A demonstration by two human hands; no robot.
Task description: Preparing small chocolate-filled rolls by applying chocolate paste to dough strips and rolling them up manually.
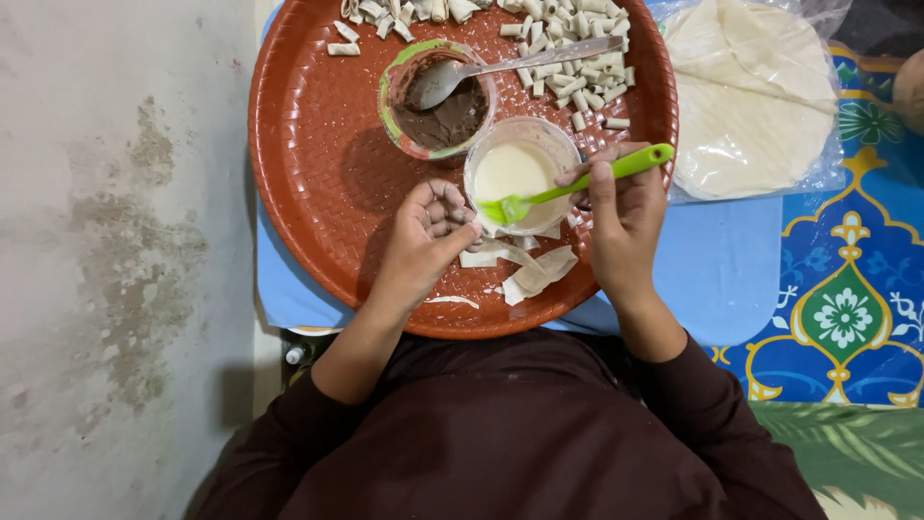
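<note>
Both hands' fingers curl shut: right hand (626, 217) gripping green brush (577, 183), left hand (428, 236) hiding dough.

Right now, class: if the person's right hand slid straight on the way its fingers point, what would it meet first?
The right hand, holding the green brush, points up-left toward the clear cup of white paste. It would probably meet that cup's rim first, though depth is unclear.

Left hand (430, 229): fingers curled inward, thumb tip pressed to forefinger in a pinch, forearm angled up from lower left. Right hand (624, 207): fingers closed in a grip, forefinger extended, wrist straight. Both arms dark-sleeved.
</note>
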